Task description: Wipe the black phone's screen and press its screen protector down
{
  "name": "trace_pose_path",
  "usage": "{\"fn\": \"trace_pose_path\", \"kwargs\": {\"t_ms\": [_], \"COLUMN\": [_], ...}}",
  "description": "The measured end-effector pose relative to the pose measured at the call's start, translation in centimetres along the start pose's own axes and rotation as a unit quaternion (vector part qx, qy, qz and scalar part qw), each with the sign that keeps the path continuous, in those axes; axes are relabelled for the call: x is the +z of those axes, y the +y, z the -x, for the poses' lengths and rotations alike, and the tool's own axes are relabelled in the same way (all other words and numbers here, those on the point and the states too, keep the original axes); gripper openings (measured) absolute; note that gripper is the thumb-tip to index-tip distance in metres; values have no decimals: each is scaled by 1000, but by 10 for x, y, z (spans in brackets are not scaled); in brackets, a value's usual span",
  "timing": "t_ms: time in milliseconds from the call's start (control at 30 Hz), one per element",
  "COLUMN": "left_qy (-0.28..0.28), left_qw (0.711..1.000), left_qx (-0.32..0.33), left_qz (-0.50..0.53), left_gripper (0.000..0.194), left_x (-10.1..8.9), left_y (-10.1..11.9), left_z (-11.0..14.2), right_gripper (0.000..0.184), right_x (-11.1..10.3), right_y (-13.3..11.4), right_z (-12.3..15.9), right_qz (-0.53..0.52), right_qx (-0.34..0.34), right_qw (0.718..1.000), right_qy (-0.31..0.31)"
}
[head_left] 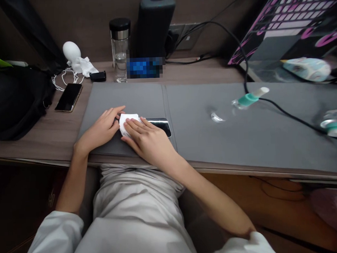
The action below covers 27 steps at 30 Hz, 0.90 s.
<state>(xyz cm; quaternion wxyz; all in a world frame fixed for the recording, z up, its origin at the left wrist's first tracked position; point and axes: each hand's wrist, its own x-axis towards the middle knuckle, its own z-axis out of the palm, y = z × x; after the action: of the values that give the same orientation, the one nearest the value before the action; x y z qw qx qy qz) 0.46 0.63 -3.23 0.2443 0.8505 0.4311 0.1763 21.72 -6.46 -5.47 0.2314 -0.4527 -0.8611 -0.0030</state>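
Note:
A white tissue (128,124) lies bunched on a black smartphone (160,126), which rests on the grey desk mat (123,100). My right hand (148,142) is pressed down over the tissue, with its fingers spread across it and part of the phone beneath. My left hand (100,129) comes in from the other side, its fingertips touching the tissue's left edge. The phone's left end is hidden by the tissue and my hands.
Beyond the mat stand a glass water bottle (121,58) and a black cylindrical speaker (154,27). A black backpack (18,102) and another smartphone (68,97) lie left. A teal-banded small bottle (249,99) and a black cable (289,113) lie on the mat's right.

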Motion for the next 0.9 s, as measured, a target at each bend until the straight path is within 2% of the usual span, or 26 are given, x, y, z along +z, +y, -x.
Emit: {"fn": "trace_pose_path", "kwargs": {"t_ms": [133,400,567,767,900], "left_qy": [-3,9,17,3,-15], "left_qw": [1000,1000,999,990,988], "left_qx": [-1,11,45,140,148], "left_qz": [0,-2,-9,-11,-43], "left_gripper": [62,56,48,31,32], "left_x": [0,1,-2,-1,1], "left_y": [-1,1,6,9,8], "left_z": [0,1,1,0,-1], "right_gripper": [47,46,43,32,37], "right_x": [-2,-16,-28,-57,-81], "right_y": [16,40,50,73,93], "right_z": [8,47,54,63,79], "right_qz": [9,47,69,111,173], "right_qx": [21,68,96,218,298], "right_qw": [1000,995,992,970,933], "right_qy": [19,49,46,10,102]}}
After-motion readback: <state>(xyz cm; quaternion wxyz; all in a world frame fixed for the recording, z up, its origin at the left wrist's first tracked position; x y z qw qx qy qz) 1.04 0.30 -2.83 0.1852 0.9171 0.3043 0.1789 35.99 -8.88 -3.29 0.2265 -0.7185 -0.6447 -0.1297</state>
